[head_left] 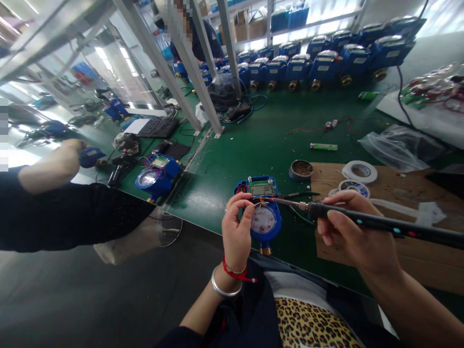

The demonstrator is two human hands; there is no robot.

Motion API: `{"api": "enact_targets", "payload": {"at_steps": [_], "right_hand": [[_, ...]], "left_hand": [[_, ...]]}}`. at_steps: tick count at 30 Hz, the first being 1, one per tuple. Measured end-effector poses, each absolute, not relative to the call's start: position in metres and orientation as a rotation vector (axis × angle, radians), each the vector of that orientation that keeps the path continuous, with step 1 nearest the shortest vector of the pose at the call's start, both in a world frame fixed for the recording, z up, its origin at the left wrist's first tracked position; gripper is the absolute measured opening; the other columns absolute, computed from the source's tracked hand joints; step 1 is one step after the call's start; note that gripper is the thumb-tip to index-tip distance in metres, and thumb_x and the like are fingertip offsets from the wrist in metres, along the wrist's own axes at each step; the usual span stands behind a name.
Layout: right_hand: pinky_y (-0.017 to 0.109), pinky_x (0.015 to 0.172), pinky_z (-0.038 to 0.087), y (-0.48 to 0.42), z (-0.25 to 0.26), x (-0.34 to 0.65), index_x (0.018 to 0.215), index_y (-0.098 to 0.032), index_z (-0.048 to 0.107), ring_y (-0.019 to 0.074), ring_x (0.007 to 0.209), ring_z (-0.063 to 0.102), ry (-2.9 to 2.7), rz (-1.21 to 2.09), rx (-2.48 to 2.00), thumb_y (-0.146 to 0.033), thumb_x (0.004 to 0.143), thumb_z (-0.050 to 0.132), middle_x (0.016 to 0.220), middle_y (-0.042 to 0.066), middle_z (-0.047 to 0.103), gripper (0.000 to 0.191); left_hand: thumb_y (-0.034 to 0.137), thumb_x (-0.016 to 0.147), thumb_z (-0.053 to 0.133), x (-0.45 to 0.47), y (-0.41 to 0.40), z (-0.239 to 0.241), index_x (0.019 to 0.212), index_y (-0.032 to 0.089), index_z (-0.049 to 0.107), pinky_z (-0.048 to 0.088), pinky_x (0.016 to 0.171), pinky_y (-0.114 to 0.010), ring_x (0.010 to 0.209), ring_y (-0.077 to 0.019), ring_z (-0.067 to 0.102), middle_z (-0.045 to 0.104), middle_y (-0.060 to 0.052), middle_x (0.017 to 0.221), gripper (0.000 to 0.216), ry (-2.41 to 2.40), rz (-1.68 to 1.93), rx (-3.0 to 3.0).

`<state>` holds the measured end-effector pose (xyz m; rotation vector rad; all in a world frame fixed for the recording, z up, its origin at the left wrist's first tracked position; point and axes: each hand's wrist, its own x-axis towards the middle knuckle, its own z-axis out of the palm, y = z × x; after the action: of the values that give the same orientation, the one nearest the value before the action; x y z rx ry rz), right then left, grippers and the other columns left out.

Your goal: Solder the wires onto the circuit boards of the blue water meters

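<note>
A blue water meter (266,220) with its top opened lies at the table's front edge, its green circuit board and small display (261,189) showing. Thin coloured wires (261,202) run between the display and the round dial. At the meter's left side my left hand (237,222) is closed in a pinch at these wires; the exact strand is hidden by the fingertips. My right hand (348,217) grips a black soldering iron (377,222) like a pen. The iron's tip reaches left to the wires, close to my left fingertips.
Cardboard (337,241) lies on the right, with tape rolls (360,171) and a small round tin (301,169) nearby. Behind are a green battery (324,147) and rows of blue meters (300,67). Leftward stand another open meter (155,179), metal posts (195,72) and a co-worker's arm (50,166).
</note>
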<state>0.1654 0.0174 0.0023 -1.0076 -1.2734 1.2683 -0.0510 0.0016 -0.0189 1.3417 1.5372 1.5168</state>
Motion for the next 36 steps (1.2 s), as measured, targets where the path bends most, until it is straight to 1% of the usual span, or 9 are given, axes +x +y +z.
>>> {"api": "enact_targets", "payload": {"at_steps": [5, 10, 18, 36], "right_hand": [[0.019, 0.040, 0.043, 0.0179, 0.0042, 0.1596, 0.095, -0.024, 0.054, 0.0095, 0.042, 0.055, -1.293, 1.281, -1.049, -0.034, 0.089, 0.063, 0.061, -0.004, 0.063, 0.014], [0.020, 0.042, 0.045, 0.0178, 0.0052, 0.1577, 0.096, -0.023, 0.053, 0.0102, 0.043, 0.056, -1.321, 1.296, -1.073, -0.034, 0.088, 0.065, 0.063, -0.003, 0.064, 0.017], [0.020, 0.043, 0.047, 0.0176, 0.0060, 0.1591, 0.097, -0.024, 0.054, 0.0099, 0.044, 0.057, -1.336, 1.282, -1.061, -0.033, 0.089, 0.064, 0.063, -0.004, 0.064, 0.016], [0.017, 0.040, 0.045, 0.0173, 0.0055, 0.1600, 0.095, -0.023, 0.054, 0.0091, 0.044, 0.057, -1.348, 1.310, -1.071, -0.033, 0.089, 0.065, 0.064, -0.003, 0.064, 0.016]], "left_hand": [[0.030, 0.094, 0.056, -0.0511, 0.0015, -0.0188, 0.087, 0.020, 0.063, 0.041, 0.105, -0.041, 0.117, -0.0217, 0.056, 0.062, -0.008, 0.119, 0.014, 1.553, 1.508, 1.347], [0.031, 0.094, 0.056, -0.0513, 0.0020, -0.0179, 0.087, 0.020, 0.064, 0.041, 0.105, -0.041, 0.116, -0.0217, 0.056, 0.063, -0.008, 0.118, 0.015, 1.562, 1.498, 1.363], [0.031, 0.093, 0.056, -0.0504, 0.0018, -0.0164, 0.086, 0.020, 0.064, 0.041, 0.104, -0.040, 0.116, -0.0220, 0.056, 0.063, -0.008, 0.118, 0.015, 1.569, 1.499, 1.357], [0.030, 0.093, 0.057, -0.0509, 0.0014, -0.0172, 0.087, 0.020, 0.064, 0.041, 0.104, -0.040, 0.116, -0.0214, 0.056, 0.062, -0.007, 0.118, 0.014, 1.561, 1.487, 1.367]]}}
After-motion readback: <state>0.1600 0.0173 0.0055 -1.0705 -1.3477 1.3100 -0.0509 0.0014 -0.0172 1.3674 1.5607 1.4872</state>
